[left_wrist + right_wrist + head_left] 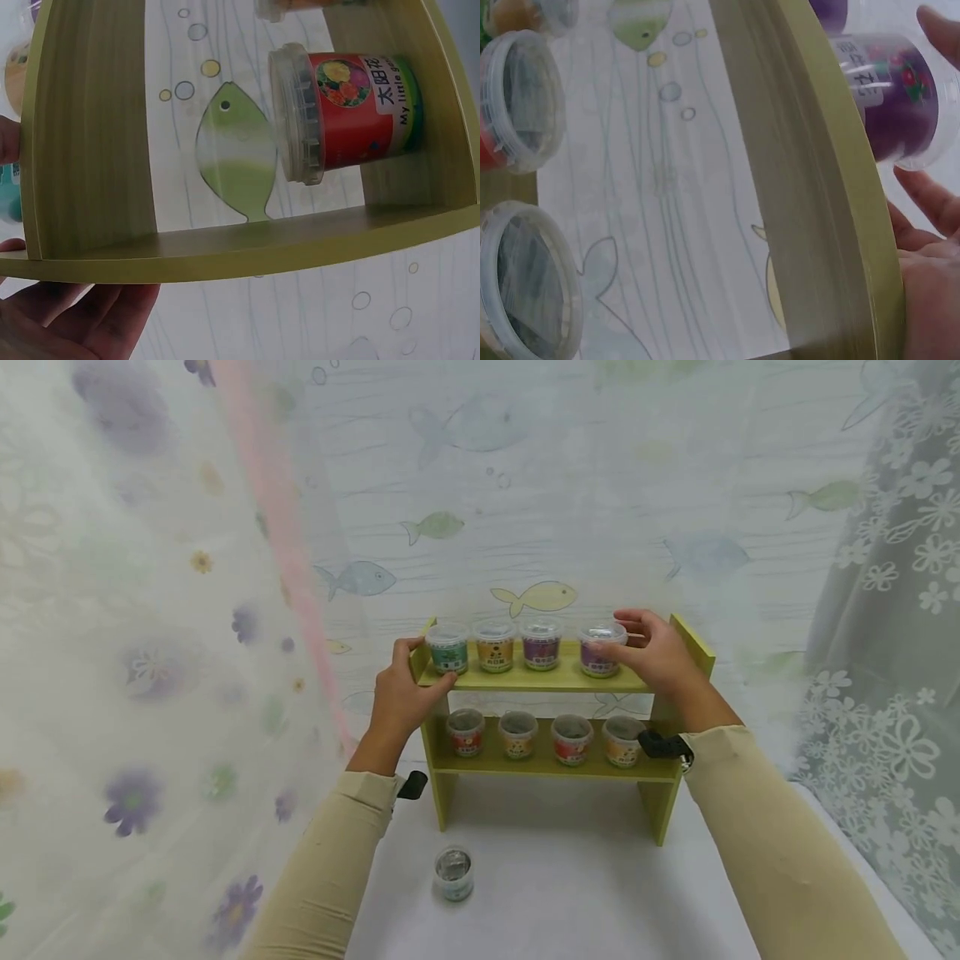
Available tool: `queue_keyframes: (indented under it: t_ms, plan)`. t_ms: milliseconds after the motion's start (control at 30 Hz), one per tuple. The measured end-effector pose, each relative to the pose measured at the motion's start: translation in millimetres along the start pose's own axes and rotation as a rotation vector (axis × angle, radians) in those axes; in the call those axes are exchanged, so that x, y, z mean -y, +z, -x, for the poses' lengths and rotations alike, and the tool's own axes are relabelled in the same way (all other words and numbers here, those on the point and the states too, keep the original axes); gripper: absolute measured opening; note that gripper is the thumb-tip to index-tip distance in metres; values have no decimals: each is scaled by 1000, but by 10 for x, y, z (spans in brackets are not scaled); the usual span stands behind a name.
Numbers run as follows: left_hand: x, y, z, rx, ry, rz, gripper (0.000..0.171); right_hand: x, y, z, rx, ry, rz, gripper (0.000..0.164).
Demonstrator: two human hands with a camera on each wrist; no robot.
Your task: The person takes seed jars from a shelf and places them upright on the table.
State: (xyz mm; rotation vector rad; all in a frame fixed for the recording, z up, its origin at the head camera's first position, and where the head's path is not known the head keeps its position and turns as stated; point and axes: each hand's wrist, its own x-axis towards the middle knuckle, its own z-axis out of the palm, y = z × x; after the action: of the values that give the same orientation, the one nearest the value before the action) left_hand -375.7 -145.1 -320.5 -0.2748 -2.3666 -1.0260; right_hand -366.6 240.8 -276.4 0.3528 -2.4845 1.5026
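Note:
A yellow-green two-tier rack [540, 770] carries small lidded plastic cups on both levels. At its upper left end, my left hand [405, 697] grips the side of the rack, thumb at the front beside a teal-labelled cup [449, 652]. The left wrist view shows the left fingers [105, 322] outside the side panel. My right hand [660, 660] holds a purple-labelled cup [600, 652] at the right of the top shelf, thumb in front and fingers behind. Left of it stand another purple-labelled cup [541, 647] and an orange-labelled cup [495, 650], apart from the hands.
Red-labelled cups [467, 739] and yellow-labelled cups [518, 742] alternate on the lower shelf. One more cup [453, 878] stands on the white tabletop [555, 877] in front of the rack. Curtains printed with fish [543, 597] hang behind, and flowered ones at the sides.

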Motion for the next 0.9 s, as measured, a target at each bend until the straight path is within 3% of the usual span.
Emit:
queue_keyframes:
  t_ms: [200,533,900]
  plan:
    - [3,33,16,-1,-37,23,77,4,-23,7,33,14,17,91]
    - [-2,66,34,0,-76,81,75,-25,-34,5,18,25,1,87]
    - [22,46,10,-15,-60,74,74,-3,-19,-21,35,18,-28,77]
